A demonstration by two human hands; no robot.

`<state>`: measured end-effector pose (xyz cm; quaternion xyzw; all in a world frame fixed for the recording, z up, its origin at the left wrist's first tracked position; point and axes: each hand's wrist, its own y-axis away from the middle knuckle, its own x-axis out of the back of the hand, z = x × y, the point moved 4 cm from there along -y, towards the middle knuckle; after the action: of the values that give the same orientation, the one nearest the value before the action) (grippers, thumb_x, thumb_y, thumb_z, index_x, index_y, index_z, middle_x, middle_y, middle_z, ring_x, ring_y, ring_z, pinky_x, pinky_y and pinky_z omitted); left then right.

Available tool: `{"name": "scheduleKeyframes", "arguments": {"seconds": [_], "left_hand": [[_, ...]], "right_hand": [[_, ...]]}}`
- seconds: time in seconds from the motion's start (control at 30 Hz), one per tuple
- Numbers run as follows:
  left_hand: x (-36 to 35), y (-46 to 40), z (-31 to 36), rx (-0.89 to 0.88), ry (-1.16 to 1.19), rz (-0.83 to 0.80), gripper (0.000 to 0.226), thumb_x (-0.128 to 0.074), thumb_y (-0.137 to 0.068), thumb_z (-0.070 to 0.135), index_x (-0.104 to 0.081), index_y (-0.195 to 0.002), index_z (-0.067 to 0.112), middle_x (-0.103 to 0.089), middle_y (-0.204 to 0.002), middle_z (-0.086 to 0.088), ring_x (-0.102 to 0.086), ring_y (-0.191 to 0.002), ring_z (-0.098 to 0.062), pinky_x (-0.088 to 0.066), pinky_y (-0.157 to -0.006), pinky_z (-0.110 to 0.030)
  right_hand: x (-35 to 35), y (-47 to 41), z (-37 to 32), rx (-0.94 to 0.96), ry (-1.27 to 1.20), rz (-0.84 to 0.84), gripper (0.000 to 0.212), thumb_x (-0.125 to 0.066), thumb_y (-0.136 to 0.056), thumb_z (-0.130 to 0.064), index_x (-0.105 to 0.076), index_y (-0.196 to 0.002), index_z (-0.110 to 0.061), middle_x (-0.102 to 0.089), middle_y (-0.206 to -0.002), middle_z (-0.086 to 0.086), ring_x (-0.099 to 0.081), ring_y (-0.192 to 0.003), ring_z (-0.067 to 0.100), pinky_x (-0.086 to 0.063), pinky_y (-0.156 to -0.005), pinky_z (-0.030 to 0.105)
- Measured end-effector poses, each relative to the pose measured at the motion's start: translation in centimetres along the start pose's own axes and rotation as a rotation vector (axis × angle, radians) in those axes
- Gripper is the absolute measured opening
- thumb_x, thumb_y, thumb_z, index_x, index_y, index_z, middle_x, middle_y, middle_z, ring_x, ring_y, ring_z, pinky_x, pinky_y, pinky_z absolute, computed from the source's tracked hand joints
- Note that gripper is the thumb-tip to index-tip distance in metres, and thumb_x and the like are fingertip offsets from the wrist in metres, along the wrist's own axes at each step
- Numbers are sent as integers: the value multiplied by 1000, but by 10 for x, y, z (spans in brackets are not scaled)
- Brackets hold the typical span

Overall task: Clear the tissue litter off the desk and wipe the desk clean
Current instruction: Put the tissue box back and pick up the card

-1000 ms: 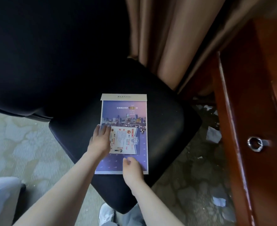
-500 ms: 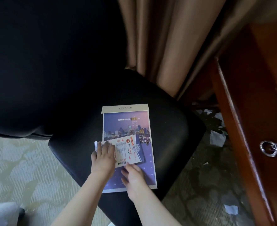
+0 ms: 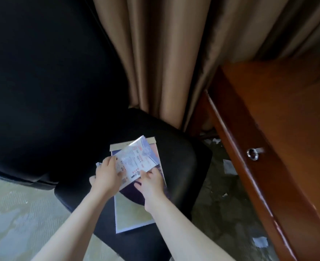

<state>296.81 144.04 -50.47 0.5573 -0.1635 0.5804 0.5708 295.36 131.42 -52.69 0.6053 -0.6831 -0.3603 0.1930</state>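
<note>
Lifted off the calendar (image 3: 134,213), both hands (image 3: 106,174) pinch the leaflet (image 3: 134,161).

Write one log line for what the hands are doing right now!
left hand: grips leaflet | right hand: pinches leaflet | under it: calendar on chair seat | floor: tissue scraps

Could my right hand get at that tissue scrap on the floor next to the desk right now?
Probably not: the right hand is holding the leaflet over the chair seat, and the tissue scrap lies apart on the floor.
</note>
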Motion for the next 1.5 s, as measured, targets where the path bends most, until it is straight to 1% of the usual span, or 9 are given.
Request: {"name": "scheduleKeyframes", "arguments": {"seconds": [0.2,0.33,0.47,0.73,0.8,0.93,1.07,1.27,1.5], "left_hand": [[70,29,51,-130,-7,121,49,-45,-98,23,-28,-144,22,-24,-151,0,-34,-132,-28,-35,-97,-44],[99,53,80,-236,17,125,42,-43,-98,22,-34,-140,19,-42,-134,-8,-48,-115,-30,-44,-89,-41],[118,79,120,-379,56,89,23,-44,-97,18,-56,-116,12,-54,-109,-9,-54,-82,-25,-42,-64,-29],[97,150,240,-598,339,-74,13,-52,-93,15,-54,-82,8,-56,-82,-9,-43,-67,-19,-42,-61,-29],[85,165,270,-635,386,-107,13,-51,-94,15,-57,-84,9,-57,-82,-8,-46,-72,-19,-51,-73,-38],[53,187,331,-720,347,-161,15,-47,-96,14,-61,-94,8,-63,-97,-7,-58,-93,-26,-49,-89,-43],[15,203,391,-729,323,-187,17,-44,-99,16,-60,-95,11,-64,-97,-6,-61,-93,-28,-53,-82,-42],[-42,226,469,-781,296,-208,7,-50,-97,23,-56,-100,19,-63,-106,-2,-60,-97,-17,-56,-74,-30],[-97,254,550,-862,184,-310,15,-55,-94,26,-59,-103,15,-65,-105,-2,-57,-86,-10,-51,-65,-21]], "right_hand": [[9,64,-74,199,-17,-4,20,-42,-99,-10,-55,-96,-24,-64,-106,-3,-64,-96,14,-54,-68,19],[28,103,-108,333,45,47,19,-45,-98,-13,-56,-89,-25,-66,-102,-2,-65,-93,12,-55,-71,22],[70,144,-142,479,104,159,14,-46,-98,-17,-57,-92,-23,-67,-101,-1,-64,-87,7,-54,-67,20],[196,219,-191,652,9,342,7,-55,-95,-20,-58,-100,-23,-65,-103,-4,-62,-92,5,-52,-74,21],[229,230,-198,672,67,382,10,-54,-95,-19,-60,-103,-18,-64,-100,-10,-59,-90,1,-46,-66,15],[295,233,-202,652,261,540,10,-52,-95,-21,-62,-94,-22,-65,-101,-9,-60,-97,10,-49,-75,24],[361,232,-208,631,387,654,9,-49,-96,-20,-56,-95,-25,-63,-100,-7,-60,-91,10,-44,-62,13],[450,235,-223,621,393,777,14,-49,-96,-14,-60,-95,-21,-68,-105,0,-62,-90,11,-42,-61,10],[535,244,-223,575,398,936,18,-50,-96,-13,-64,-106,-13,-67,-113,2,-55,-88,5,-36,-56,2]]}}
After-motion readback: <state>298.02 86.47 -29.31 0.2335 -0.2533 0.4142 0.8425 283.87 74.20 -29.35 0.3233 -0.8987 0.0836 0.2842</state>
